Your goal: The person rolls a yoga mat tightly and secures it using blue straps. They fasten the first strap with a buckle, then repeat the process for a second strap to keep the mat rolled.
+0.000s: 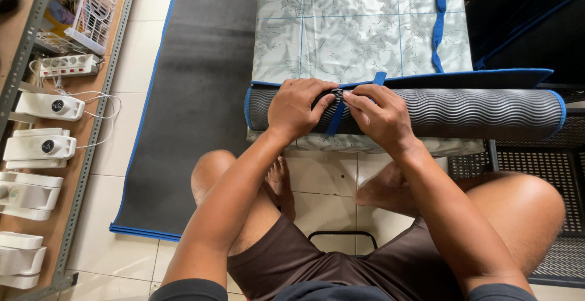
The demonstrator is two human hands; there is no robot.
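A rolled dark grey mat [475, 113] with a wavy ribbed surface and blue edging lies across a pale patterned folded mat [359, 33]. My left hand [297, 107] rests on top of the roll, fingers curled over it. My right hand [379, 113] pinches a blue strap [335, 120] that runs around the roll between both hands. The strap's end sticks up behind the roll. My bare knees and feet are below, over white floor tiles.
A dark mat [195, 94] with blue edging lies flat on the floor at left. A metal shelf [79, 173] at far left holds white devices, a power strip and cables. Black perforated panels [548, 155] stand at right.
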